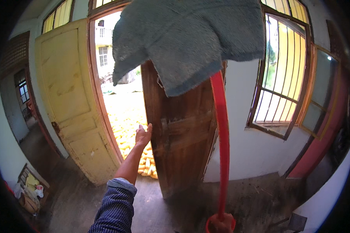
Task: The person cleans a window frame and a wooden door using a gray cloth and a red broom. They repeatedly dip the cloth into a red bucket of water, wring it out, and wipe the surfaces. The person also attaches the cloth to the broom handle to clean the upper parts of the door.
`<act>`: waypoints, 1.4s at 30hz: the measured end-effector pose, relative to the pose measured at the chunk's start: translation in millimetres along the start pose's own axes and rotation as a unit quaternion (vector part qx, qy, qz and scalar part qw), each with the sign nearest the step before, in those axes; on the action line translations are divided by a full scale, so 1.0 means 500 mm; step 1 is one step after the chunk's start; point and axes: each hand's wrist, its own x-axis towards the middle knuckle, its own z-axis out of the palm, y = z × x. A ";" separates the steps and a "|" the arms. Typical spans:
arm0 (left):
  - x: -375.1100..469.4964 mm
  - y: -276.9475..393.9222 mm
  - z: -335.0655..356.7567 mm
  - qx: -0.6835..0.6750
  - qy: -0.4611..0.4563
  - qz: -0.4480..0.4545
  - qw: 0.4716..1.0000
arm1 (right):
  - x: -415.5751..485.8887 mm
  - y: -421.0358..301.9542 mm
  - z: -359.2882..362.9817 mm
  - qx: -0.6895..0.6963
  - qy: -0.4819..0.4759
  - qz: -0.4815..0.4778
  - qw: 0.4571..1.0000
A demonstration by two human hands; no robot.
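Note:
My left hand (143,135) reaches forward at the near edge of a brown wooden door leaf (182,131). Its fingers are apart and seem to touch that edge, with nothing in them. At the bottom, my right hand (223,223) grips a long red handle (222,131), and a red ring (208,225) shows around the hand. A grey-green towelling cloth (186,43) drapes over the handle's upper end, high in front of me. It covers the upper part of the doorway and the door leaf. Whatever supports the cloth is hidden beneath it.
A yellow door leaf (65,87) stands to the left. Corn cobs (147,164) lie spread outside beyond the threshold. An open casement window (280,87) with bars is at the right. Bags (30,193) sit low at the left, and a white surface (326,198) juts in at lower right.

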 end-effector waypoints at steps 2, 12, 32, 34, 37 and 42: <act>0.066 0.031 0.001 -0.013 0.007 -0.032 0.999 | 0.002 -0.040 0.003 -0.053 0.034 0.045 0.997; 0.264 0.005 0.117 -0.133 0.036 -0.057 0.989 | 0.080 -0.099 0.135 0.285 0.120 0.035 0.950; 0.555 0.010 0.153 -0.114 -0.089 -0.062 0.987 | 0.253 0.071 0.253 0.112 0.257 -0.034 0.959; 0.578 0.011 0.160 -0.114 -0.099 -0.066 0.986 | 0.267 0.072 0.259 0.120 0.264 -0.038 0.956; 0.609 0.004 0.175 -0.125 -0.092 -0.069 0.985 | 0.281 0.057 0.278 0.125 0.267 -0.035 0.955; 0.643 -0.014 0.184 -0.094 -0.113 -0.073 0.986 | 0.299 -0.042 0.320 0.112 0.207 -0.071 0.969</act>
